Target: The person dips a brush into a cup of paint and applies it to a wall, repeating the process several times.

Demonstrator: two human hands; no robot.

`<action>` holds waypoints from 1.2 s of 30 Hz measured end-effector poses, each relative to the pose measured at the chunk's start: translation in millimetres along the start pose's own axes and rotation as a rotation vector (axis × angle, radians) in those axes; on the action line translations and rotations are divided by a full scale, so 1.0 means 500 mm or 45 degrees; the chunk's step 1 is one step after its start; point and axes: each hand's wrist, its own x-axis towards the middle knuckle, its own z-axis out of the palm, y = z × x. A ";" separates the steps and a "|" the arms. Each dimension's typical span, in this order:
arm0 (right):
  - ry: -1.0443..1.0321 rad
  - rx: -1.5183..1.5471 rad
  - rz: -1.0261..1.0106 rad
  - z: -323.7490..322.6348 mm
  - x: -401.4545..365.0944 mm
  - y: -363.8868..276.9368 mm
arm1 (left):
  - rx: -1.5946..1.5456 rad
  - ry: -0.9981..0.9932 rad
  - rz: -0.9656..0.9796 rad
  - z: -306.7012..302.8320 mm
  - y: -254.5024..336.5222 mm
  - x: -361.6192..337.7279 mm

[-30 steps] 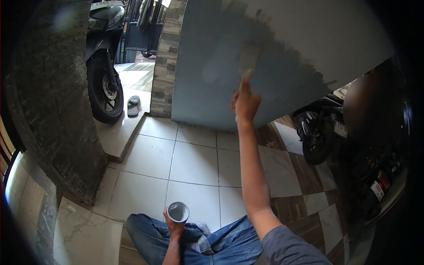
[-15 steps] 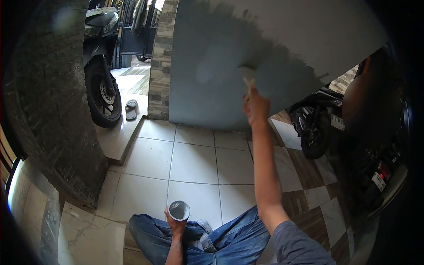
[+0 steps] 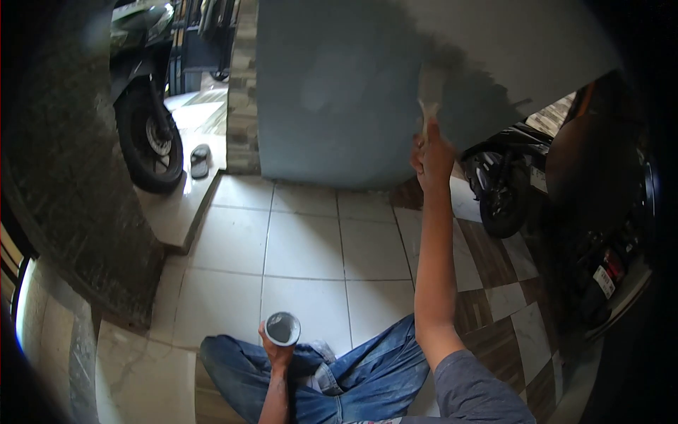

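My right hand (image 3: 435,157) is wrapped round the handle of a paintbrush (image 3: 429,99), arm stretched forward. The pale, wide brush head points up against the wall (image 3: 332,106), at the part where fresh grey-blue paint meets the lighter grey surface. Low in the view, my left hand (image 3: 276,351) grips a cup of paint (image 3: 283,329) above my crossed legs. Grey paint shows inside the cup, and its rim is pale.
White floor tiles (image 3: 304,240) lie between my legs and the wall. A motorbike (image 3: 147,134) and a sandal (image 3: 200,161) are at the left, beside a dark stone wall (image 3: 78,177). Another motorbike (image 3: 501,191) stands at the right.
My right hand has moved the paintbrush to the right and slightly up along the wall. The view has shifted a little; my left hand still holds the cup.
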 end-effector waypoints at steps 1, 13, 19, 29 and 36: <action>-0.017 -0.042 0.147 -0.016 0.000 0.038 | 0.054 -0.017 0.094 0.002 -0.015 0.004; -1.497 -1.261 -0.101 -0.186 -0.309 0.190 | 0.109 -0.133 0.265 0.004 0.000 -0.004; -2.040 -1.808 -0.475 -0.146 -0.409 0.216 | 0.012 -0.365 0.399 0.003 0.046 0.013; -2.494 -1.767 -0.189 -0.121 -0.466 0.239 | 0.199 -0.481 0.482 0.018 0.028 -0.011; -1.991 -1.379 0.981 -0.154 -0.449 0.285 | 0.170 -0.462 0.543 0.023 0.016 -0.022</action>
